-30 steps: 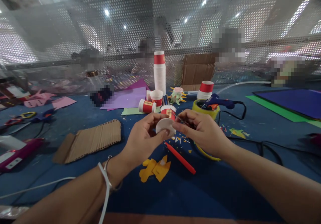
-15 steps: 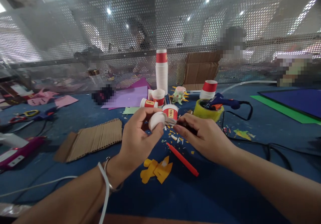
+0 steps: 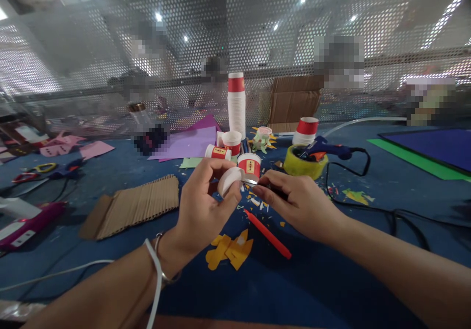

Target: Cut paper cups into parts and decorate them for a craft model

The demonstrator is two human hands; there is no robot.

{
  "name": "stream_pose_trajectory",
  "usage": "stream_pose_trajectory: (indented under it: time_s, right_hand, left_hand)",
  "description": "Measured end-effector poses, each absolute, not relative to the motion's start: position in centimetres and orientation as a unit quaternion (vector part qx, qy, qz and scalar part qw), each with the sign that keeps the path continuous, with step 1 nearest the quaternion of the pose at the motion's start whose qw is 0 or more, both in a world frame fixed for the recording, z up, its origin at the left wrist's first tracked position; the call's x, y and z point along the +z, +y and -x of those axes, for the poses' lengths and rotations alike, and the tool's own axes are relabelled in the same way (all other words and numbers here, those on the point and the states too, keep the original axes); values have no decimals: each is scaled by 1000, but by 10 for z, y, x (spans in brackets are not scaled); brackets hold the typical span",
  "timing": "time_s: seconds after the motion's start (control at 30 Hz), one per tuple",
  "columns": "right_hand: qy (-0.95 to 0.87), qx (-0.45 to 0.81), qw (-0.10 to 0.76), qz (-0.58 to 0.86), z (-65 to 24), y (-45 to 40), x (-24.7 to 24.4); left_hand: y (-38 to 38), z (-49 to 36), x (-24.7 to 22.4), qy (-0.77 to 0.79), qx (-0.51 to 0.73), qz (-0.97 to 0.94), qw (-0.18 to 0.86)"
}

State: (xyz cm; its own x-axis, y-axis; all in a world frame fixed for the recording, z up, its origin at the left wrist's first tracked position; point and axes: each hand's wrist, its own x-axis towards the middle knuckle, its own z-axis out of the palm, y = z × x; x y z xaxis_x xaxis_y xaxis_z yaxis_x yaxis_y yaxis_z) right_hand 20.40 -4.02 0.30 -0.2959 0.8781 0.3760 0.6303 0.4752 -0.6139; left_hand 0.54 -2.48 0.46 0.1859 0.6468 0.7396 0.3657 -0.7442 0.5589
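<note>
Pinched in my left hand is a white piece of paper cup, tilted with its hollow side partly toward me. My right hand is closed around a dark-handled cutting tool. Its thin metal blade reaches left to the edge of the cup piece. Fingers hide most of the handle, so I cannot tell if it is scissors or a knife. Just behind the blade stands a red and white paper cup. Under my hands lie a red marker and yellow paper scraps.
A tall stack of paper cups rises at the back. On the right, a blue glue gun rests on a yellow tape roll, its black cord trailing. Corrugated cardboard lies left. A perforated metal screen stands behind the table.
The white cup piece has turned slightly in my left hand, showing more of its hollow. The blade in my right hand has shifted a little at its edge.
</note>
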Motion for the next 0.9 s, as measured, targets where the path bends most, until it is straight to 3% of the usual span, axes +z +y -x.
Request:
stream_pose_trajectory:
  time_s: [0.9]
  right_hand:
    - [-791, 153, 337, 488, -206, -43, 7]
  left_hand:
    - [-21, -3, 2, 358, 537, -741, 186]
